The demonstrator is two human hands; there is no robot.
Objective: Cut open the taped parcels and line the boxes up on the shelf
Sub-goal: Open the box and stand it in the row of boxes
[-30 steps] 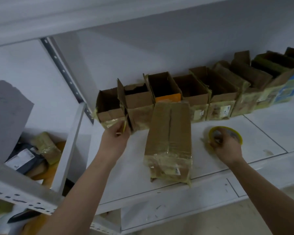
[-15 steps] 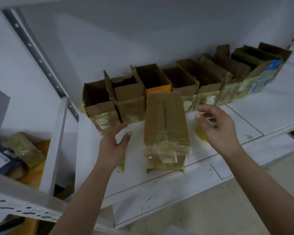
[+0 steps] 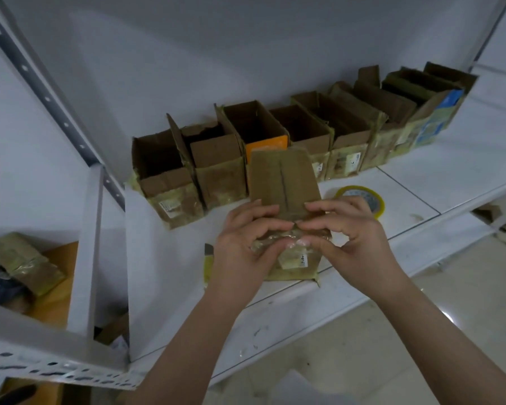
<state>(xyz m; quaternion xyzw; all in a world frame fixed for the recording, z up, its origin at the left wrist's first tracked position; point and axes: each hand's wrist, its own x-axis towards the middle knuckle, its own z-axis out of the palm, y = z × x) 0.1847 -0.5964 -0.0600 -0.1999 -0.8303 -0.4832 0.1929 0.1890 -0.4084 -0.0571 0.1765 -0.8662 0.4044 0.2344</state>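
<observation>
Head view: both hands' curled fingers grip parcel [image 3: 284, 182].

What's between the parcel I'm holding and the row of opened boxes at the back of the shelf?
Nothing visible. Both hands, left hand and right hand, grip the near end of the taped parcel; its far end already reaches the row of opened boxes. The tape roll lies to its right, off that path.

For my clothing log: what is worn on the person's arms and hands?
Nothing that shows. The left hand and right hand are bare, without gloves, rings or watch, and both forearms are bare, with no sleeve in view up to the frame's edge.
</observation>
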